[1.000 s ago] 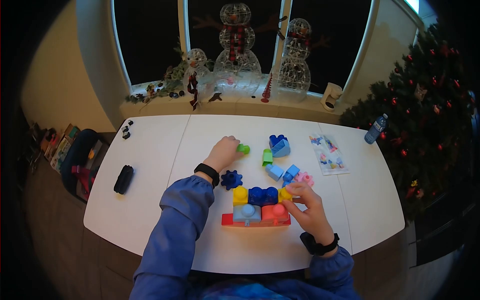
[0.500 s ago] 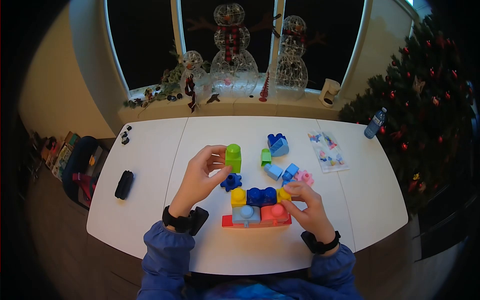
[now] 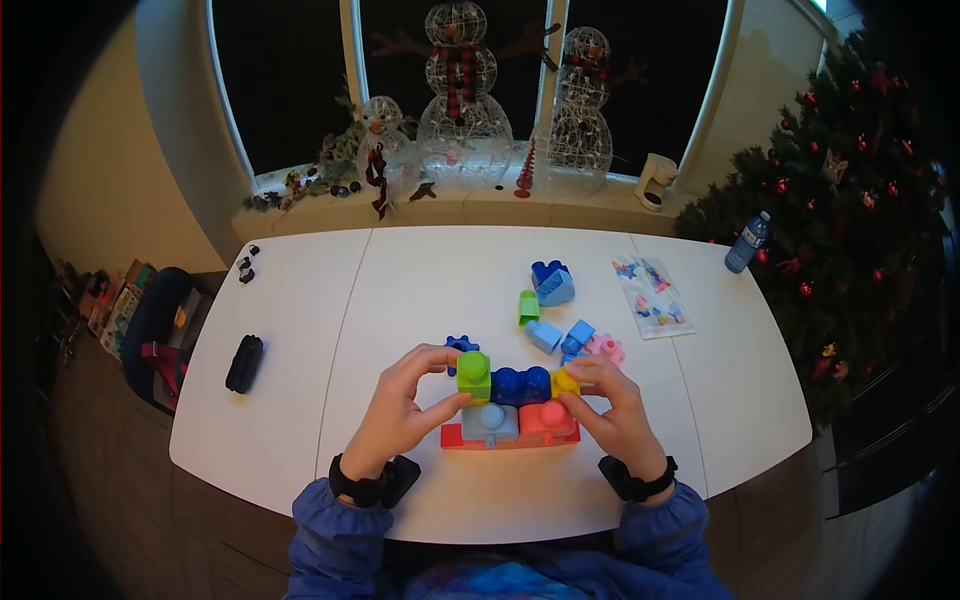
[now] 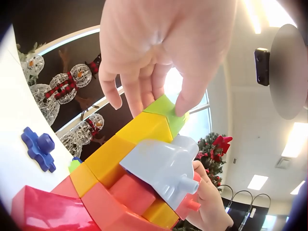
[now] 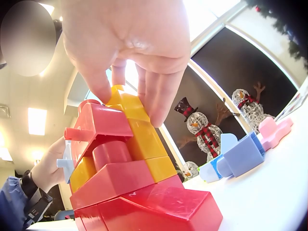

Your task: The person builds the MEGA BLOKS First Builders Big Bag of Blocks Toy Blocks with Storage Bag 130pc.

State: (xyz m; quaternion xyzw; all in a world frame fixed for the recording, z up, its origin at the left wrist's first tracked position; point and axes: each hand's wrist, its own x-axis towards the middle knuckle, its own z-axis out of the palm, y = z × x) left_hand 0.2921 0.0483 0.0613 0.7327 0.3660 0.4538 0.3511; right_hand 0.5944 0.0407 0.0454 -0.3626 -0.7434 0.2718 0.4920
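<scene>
My left hand (image 3: pixel 405 410) pinches a bright green building block (image 3: pixel 474 375) between thumb and fingers. It sits right over the yellow column at the structure's left end, as the left wrist view shows too. My right hand (image 3: pixel 615 405) grips the yellow block (image 3: pixel 565 382) at the top right end. Between them lies a dark blue two-stud block (image 3: pixel 520 385). On the near side are a grey-blue block (image 3: pixel 490 424) and a coral block (image 3: pixel 547 424), each with a small peg toward me. Beneath everything stretches the red base (image 5: pixel 178 202).
Behind the structure lie a dark blue gear (image 3: pixel 462 343), light blue blocks (image 3: pixel 543 337), a pink gear-shaped piece (image 3: pixel 607 348), a green block (image 3: pixel 528 308) and a dark blue block (image 3: pixel 548 272). Farther right are a picture sheet (image 3: pixel 652 298) and a bottle (image 3: pixel 748 242). A black case (image 3: pixel 244 364) lies left.
My left hand picked up the green block from the far side of the table, brought it nearer and lowered it onto the structure's left end. The right hand stayed on the yellow block.
</scene>
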